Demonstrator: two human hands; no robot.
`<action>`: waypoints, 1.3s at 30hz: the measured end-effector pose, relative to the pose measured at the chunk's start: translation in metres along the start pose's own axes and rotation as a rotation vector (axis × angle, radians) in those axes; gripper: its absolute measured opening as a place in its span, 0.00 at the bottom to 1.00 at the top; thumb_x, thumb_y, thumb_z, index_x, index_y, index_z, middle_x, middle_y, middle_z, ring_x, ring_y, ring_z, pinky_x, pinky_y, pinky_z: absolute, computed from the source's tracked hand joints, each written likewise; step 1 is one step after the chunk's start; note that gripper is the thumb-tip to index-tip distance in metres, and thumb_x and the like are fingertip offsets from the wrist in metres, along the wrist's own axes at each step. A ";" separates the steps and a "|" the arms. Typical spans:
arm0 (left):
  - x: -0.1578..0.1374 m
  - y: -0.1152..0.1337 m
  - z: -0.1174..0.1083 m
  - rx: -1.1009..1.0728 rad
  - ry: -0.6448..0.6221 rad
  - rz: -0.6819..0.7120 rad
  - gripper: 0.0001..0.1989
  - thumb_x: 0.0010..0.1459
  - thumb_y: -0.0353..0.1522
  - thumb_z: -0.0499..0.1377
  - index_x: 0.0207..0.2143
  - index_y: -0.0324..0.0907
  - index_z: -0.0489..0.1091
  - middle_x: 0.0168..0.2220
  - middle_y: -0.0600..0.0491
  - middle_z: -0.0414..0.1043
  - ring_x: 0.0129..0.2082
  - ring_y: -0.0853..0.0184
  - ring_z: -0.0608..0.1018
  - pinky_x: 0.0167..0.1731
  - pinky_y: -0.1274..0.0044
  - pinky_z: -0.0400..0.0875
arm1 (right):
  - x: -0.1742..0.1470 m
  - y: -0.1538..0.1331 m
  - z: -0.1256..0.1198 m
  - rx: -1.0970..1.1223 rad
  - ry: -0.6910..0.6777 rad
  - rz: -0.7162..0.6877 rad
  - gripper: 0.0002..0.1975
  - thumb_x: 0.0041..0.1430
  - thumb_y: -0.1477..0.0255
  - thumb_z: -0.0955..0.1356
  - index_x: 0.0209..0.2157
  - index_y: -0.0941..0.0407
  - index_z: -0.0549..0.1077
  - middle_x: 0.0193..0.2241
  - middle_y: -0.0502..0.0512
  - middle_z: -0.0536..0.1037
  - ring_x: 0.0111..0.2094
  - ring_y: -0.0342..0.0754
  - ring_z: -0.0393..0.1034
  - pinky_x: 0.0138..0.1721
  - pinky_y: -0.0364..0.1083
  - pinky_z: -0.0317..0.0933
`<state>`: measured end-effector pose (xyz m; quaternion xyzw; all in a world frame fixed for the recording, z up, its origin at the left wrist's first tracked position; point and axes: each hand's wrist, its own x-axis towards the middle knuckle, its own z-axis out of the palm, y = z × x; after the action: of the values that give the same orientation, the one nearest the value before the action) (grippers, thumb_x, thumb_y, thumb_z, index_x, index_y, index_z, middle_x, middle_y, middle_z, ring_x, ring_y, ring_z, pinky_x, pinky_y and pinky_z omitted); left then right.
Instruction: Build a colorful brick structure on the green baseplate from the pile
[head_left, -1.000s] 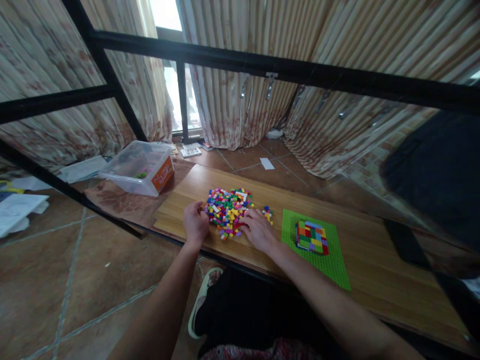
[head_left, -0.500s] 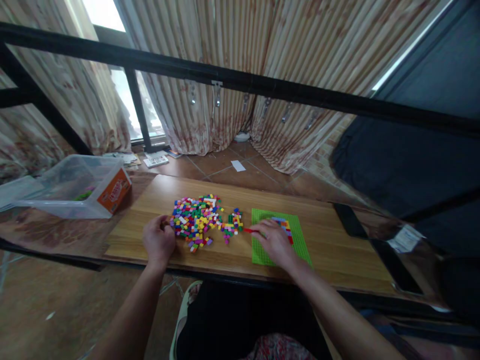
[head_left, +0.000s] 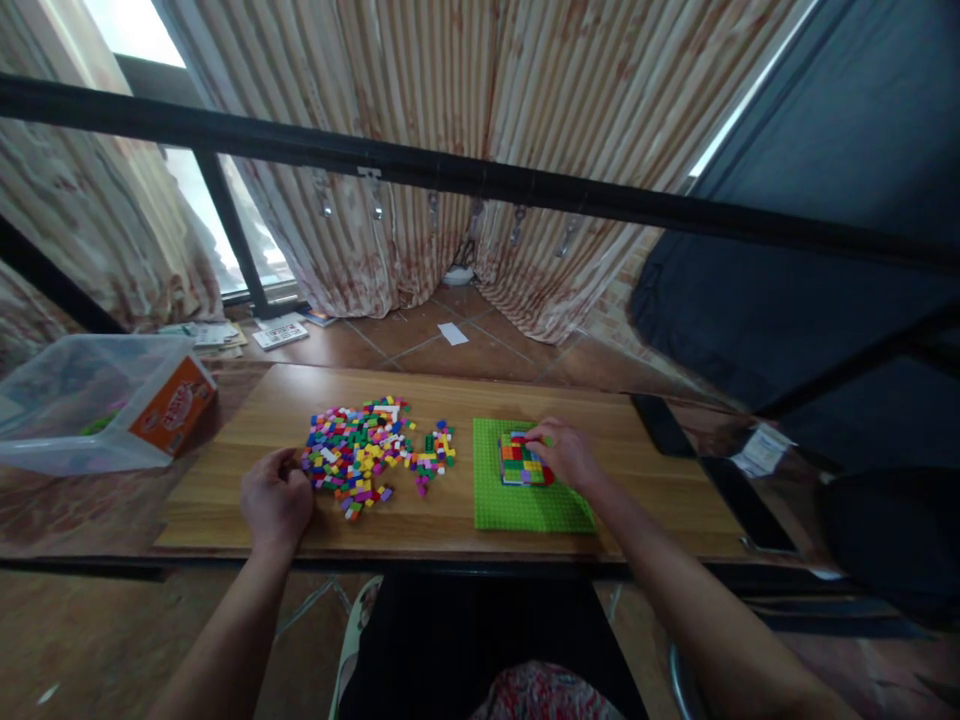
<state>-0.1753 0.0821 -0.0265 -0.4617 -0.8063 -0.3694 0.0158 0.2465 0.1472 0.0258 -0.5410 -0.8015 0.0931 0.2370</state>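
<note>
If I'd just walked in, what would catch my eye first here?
Probably the heap of colourful bricks on the wooden board, beside the left hand. Then the bright green plate to its right, with the right hand at its multicoloured brick block. A clear bin with an orange label sits far left.

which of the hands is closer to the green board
Right. The right hand is over the green board, at the brick block; the left hand is well left of the board, beside the loose bricks.
</note>
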 end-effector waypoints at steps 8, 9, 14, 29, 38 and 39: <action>0.001 0.001 0.000 0.000 0.008 0.022 0.15 0.50 0.29 0.52 0.37 0.39 0.74 0.36 0.46 0.76 0.38 0.57 0.76 0.42 0.67 0.71 | 0.003 0.013 0.004 0.133 0.009 0.058 0.02 0.51 0.72 0.71 0.29 0.54 0.78 0.31 0.51 0.75 0.35 0.47 0.69 0.41 0.48 0.61; 0.001 0.001 0.000 0.005 0.004 0.021 0.15 0.50 0.29 0.51 0.37 0.39 0.75 0.35 0.46 0.76 0.38 0.57 0.76 0.42 0.67 0.71 | 0.004 0.015 0.005 0.143 0.013 0.068 0.02 0.51 0.72 0.71 0.28 0.54 0.78 0.31 0.51 0.75 0.36 0.47 0.69 0.41 0.48 0.61; 0.001 0.001 0.000 0.021 0.009 0.024 0.15 0.51 0.29 0.51 0.37 0.39 0.75 0.36 0.45 0.76 0.38 0.56 0.76 0.42 0.67 0.71 | 0.006 0.020 0.013 0.205 0.069 0.101 0.03 0.48 0.70 0.72 0.26 0.54 0.77 0.31 0.52 0.74 0.36 0.48 0.69 0.42 0.49 0.61; -0.001 0.002 0.000 -0.001 0.005 0.037 0.14 0.50 0.28 0.52 0.36 0.40 0.74 0.35 0.47 0.76 0.37 0.59 0.75 0.43 0.69 0.70 | 0.004 0.016 0.025 0.613 0.045 0.378 0.18 0.51 0.56 0.69 0.37 0.54 0.79 0.38 0.54 0.81 0.39 0.50 0.73 0.45 0.51 0.65; -0.002 0.004 -0.001 -0.007 0.008 0.032 0.14 0.50 0.28 0.52 0.37 0.40 0.74 0.35 0.47 0.75 0.38 0.59 0.75 0.43 0.68 0.69 | 0.005 0.006 0.025 0.621 -0.017 0.468 0.19 0.48 0.56 0.69 0.32 0.56 0.80 0.28 0.54 0.82 0.30 0.48 0.73 0.34 0.47 0.65; -0.002 0.004 0.000 -0.011 0.007 0.033 0.14 0.50 0.28 0.52 0.37 0.40 0.74 0.35 0.47 0.75 0.37 0.59 0.75 0.43 0.68 0.69 | 0.005 0.006 0.025 0.622 -0.014 0.467 0.18 0.47 0.56 0.69 0.31 0.56 0.80 0.28 0.53 0.82 0.29 0.48 0.73 0.33 0.47 0.65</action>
<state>-0.1711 0.0817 -0.0246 -0.4737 -0.7965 -0.3752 0.0223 0.2382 0.1573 0.0033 -0.6104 -0.5921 0.3869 0.3567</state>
